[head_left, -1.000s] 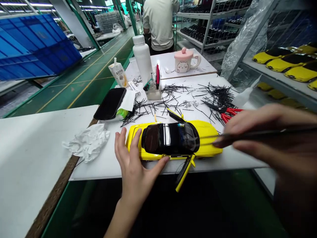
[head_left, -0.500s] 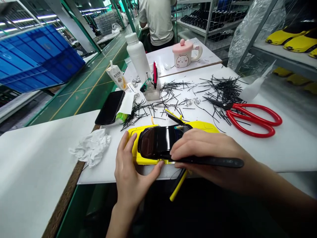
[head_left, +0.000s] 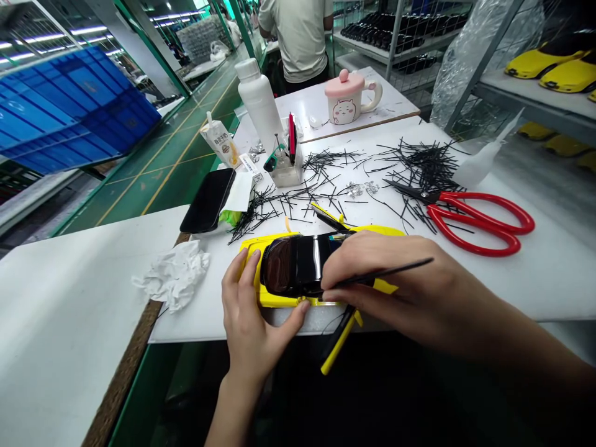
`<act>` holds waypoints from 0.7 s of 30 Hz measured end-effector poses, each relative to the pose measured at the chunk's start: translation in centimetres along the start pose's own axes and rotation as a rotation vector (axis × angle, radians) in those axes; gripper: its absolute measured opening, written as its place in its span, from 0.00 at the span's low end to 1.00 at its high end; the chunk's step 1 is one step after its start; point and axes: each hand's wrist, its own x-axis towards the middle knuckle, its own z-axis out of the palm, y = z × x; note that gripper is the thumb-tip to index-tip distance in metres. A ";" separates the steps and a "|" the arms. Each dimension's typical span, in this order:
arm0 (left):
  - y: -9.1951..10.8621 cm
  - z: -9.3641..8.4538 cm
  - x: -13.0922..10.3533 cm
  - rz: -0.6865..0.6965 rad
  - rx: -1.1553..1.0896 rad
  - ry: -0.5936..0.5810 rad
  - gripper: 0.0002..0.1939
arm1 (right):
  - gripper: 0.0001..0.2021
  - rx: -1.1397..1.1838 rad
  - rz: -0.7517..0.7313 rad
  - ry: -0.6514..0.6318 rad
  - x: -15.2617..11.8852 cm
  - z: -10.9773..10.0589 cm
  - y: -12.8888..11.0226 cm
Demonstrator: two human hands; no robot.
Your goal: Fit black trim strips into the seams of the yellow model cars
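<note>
The left hand rests at the near edge of the white board, fingers spread and cupped around the rear end of the yellow model car, thumb pressed on the car's near side and fingertips on its tail. The car lies lengthwise along that near edge, its near door swung open and hanging out past the board. The right hand lies over the car's front half, fingers pinched on a thin black tool whose tip meets the car's near side beside the dark roof; the tool's free end slants away to the right. Beyond the car, black wire offcuts are strewn, with red scissors to its right. Left of the car lie crumpled paper and a phone. Farther behind the car stand a white bottle and a pink-lidded mug.
</note>
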 end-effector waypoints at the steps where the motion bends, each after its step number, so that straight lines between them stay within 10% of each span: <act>1: 0.0 0.0 0.0 -0.001 -0.002 0.001 0.41 | 0.02 -0.003 0.005 0.005 0.1 -0.1 -0.1; 21: -0.3 0.2 -0.3 0.017 -0.009 0.034 0.41 | 0.04 0.181 0.091 -0.095 -0.3 -0.4 0.7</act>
